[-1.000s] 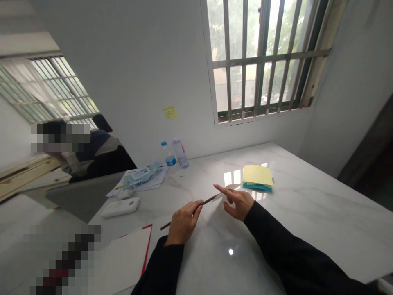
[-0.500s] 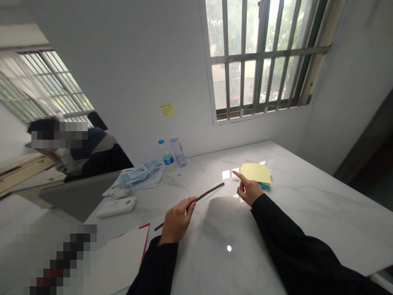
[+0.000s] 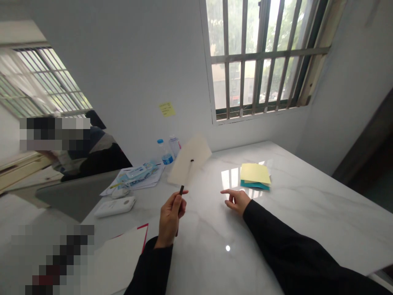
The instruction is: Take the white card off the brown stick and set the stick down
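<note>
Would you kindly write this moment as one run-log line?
left hand: grips dark stick bearing white paper square | right hand: empty, nearest yellow sticky notes

Office-like room: marble-top table (image 3: 307,229), papers (image 3: 153,177), sticky notes (image 3: 255,173), barred window (image 3: 260,55).

From here I see the left hand (image 3: 170,219) gripping a dark stick (image 3: 181,189) upright against a pale square card (image 3: 189,159), though I can't tell whether it pierces the card. The right hand (image 3: 236,200) sits open over the marble bench (image 3: 322,205), near yellow notes (image 3: 255,173).
</note>
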`<state>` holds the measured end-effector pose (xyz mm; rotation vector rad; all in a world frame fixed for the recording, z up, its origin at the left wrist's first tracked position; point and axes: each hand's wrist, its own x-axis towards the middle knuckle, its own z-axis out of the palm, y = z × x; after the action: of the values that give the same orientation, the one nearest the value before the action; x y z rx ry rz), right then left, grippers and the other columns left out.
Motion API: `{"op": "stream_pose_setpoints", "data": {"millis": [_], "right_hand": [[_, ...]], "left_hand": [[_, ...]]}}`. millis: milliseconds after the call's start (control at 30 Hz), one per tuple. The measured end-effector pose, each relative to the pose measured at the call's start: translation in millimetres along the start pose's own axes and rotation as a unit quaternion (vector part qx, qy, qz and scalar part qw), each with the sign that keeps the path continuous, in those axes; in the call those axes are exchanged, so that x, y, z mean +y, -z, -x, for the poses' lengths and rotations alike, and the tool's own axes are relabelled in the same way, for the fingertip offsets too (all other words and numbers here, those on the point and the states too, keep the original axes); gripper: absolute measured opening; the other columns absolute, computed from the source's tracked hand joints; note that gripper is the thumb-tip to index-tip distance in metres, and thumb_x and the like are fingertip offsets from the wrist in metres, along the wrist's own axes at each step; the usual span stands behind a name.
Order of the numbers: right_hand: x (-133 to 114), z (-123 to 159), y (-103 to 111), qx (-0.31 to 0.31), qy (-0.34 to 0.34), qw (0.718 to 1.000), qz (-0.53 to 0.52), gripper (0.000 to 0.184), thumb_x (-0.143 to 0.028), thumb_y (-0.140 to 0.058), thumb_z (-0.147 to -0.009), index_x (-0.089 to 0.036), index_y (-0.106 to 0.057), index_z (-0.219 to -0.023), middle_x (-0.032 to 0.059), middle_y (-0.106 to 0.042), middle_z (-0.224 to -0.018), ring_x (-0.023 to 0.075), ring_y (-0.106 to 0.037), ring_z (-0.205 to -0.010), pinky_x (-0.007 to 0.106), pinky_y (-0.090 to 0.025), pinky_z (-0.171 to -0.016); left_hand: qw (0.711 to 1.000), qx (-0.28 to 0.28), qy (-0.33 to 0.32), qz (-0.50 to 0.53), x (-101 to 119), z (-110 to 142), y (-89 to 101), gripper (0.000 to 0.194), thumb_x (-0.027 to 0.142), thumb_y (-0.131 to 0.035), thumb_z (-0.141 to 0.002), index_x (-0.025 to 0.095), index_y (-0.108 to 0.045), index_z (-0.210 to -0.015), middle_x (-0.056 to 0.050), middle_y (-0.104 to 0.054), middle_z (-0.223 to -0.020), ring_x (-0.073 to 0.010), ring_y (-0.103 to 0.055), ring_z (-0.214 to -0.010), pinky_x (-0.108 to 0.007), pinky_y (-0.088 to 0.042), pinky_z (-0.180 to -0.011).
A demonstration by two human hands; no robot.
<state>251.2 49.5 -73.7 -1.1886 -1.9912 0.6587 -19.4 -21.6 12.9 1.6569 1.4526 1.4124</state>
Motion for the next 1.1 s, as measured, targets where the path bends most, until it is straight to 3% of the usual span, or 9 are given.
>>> {"op": "stream_pose_setpoints", "data": {"millis": [133, 233, 300, 400, 500, 600, 767, 933, 1100], "right_hand": [[0, 2, -9, -0.023, 0.002, 1.000, -0.008, 0.042, -0.016, -0.067, -0.078, -0.024, -0.073, -0.118, -0.0054, -0.067, -0.063, 0.0115, -0.057, -0.050, 0.025, -0.047, -0.061], [-1, 1, -5, -0.002, -0.007, 1.000, -0.013, 0.054, -0.017, -0.065, -0.079, -0.024, -0.065, -0.132, -0.0051, -0.069, -0.067, 0.0122, -0.058, -0.051, 0.026, -0.048, -0.063], [-3, 0, 0, 0.024, -0.015, 0.999, -0.015, 0.064, -0.019, -0.062, -0.080, -0.023, -0.054, -0.143, -0.0052, -0.069, -0.069, 0.0134, -0.059, -0.054, 0.027, -0.050, -0.066], [-6, -1, 10, 0.085, -0.033, 0.995, -0.029, 0.076, -0.023, -0.060, -0.081, -0.021, -0.037, -0.154, -0.0062, -0.068, -0.069, 0.0146, -0.060, -0.055, 0.029, -0.050, -0.068], [-8, -3, 19, 0.135, -0.061, 0.988, -0.053, 0.081, -0.026, -0.061, -0.078, -0.018, -0.035, -0.154, -0.0070, -0.066, -0.067, 0.0146, -0.058, -0.053, 0.028, -0.049, -0.065], [-9, -5, 24, 0.135, -0.089, 0.977, -0.140, 0.073, -0.029, -0.066, -0.074, -0.018, -0.049, -0.144, -0.0061, -0.065, -0.067, 0.0130, -0.053, -0.053, 0.027, -0.046, -0.062], [-14, -8, 17, 0.099, -0.115, 0.947, -0.283, 0.039, -0.046, -0.071, -0.075, -0.017, -0.071, -0.102, -0.0041, -0.056, -0.064, 0.0084, -0.040, -0.048, 0.023, -0.034, -0.048], [-20, -10, 6, 0.078, -0.141, 0.899, -0.407, 0.042, -0.058, -0.070, -0.075, -0.018, -0.063, -0.086, -0.0082, -0.040, -0.056, 0.0055, -0.027, -0.043, 0.021, -0.023, -0.041], [-14, -13, 3, 0.086, -0.153, 0.854, -0.490, 0.043, -0.054, -0.074, -0.068, -0.022, -0.046, -0.066, -0.0106, -0.031, -0.051, 0.0043, -0.022, -0.043, 0.020, -0.019, -0.041]], "left_hand": [[1.000, 0.005, 0.010, 0.015, 2, 0, 0.3, 0.054, 0.058, -0.038, -0.101, 0.013, -0.063, -0.119, 0.005, -0.042, -0.065, -0.0093, -0.036, -0.048, -0.020, -0.027, -0.044], [1.000, 0.000, 0.003, -0.021, 2, 3, 0.1, 0.051, 0.055, -0.042, -0.101, 0.014, -0.067, -0.120, 0.005, -0.044, -0.060, -0.0111, -0.041, -0.050, -0.021, -0.031, -0.047], [0.998, -0.003, -0.009, -0.064, 1, 4, 0.0, 0.046, 0.052, -0.049, -0.099, 0.017, -0.070, -0.119, 0.003, -0.054, -0.062, -0.0138, -0.050, -0.056, -0.023, -0.039, -0.053], [0.991, -0.008, -0.027, -0.130, -2, 5, 0.1, 0.037, 0.048, -0.056, -0.096, 0.022, -0.075, -0.113, -0.003, -0.074, -0.087, -0.0206, -0.065, -0.079, -0.027, -0.048, -0.072], [0.983, -0.014, -0.039, -0.176, -5, 4, 0.2, 0.035, 0.047, -0.054, -0.097, 0.024, -0.076, -0.113, -0.004, -0.078, -0.104, -0.0242, -0.069, -0.092, -0.030, -0.050, -0.082], [0.978, -0.019, -0.048, -0.204, -7, 4, -0.3, 0.035, 0.047, -0.052, -0.098, 0.025, -0.075, -0.114, -0.003, -0.078, -0.106, -0.0233, -0.070, -0.089, -0.030, -0.051, -0.081], [0.973, -0.031, -0.062, -0.219, -10, 6, -4.1, 0.036, 0.047, -0.051, -0.099, 0.024, -0.073, -0.114, -0.003, -0.078, -0.106, -0.0215, -0.071, -0.089, -0.028, -0.051, -0.081], [0.972, -0.052, -0.080, -0.214, -12, 8, -10.1, 0.035, 0.047, -0.052, -0.099, 0.023, -0.074, -0.112, -0.004, -0.078, -0.110, -0.0213, -0.072, -0.091, -0.029, -0.053, -0.084], [0.970, -0.077, -0.096, -0.211, -9, 9, -14.3, 0.031, 0.044, -0.051, -0.100, 0.023, -0.073, -0.109, -0.005, -0.077, -0.107, -0.0217, -0.071, -0.094, -0.030, -0.053, -0.085]]}}
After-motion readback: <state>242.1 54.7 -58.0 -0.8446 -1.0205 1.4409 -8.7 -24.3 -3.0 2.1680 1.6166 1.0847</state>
